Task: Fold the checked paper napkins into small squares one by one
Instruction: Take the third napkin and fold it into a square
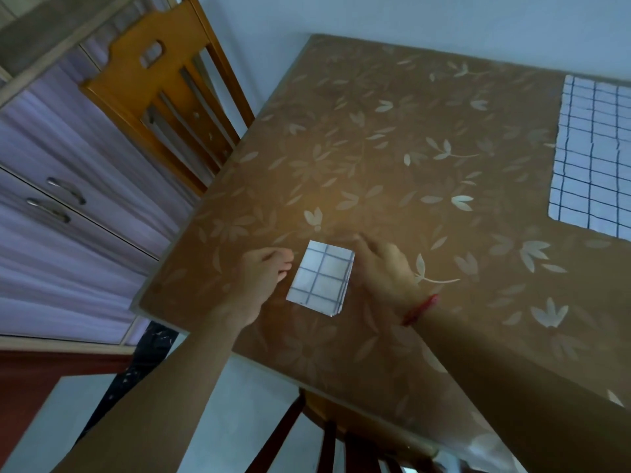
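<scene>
Now 1 folded napkin [321, 278] lies on the counter [409, 131]; the left hand [263, 276], loosely curled, holds nothing just beside it; the right hand [384, 268] is blurred at its right edge, grip unclear.

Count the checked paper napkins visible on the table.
2. One folded napkin lies between the left hand and right hand; one unfolded napkin lies far right, cut off by the frame. More may be hidden under it or out of view.

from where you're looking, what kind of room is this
Most likely a home dining area. A table with a brown leaf-patterned cover has a wooden dining chair pulled up to it, and a cabinet with metal door handles stands just beside them.
</scene>
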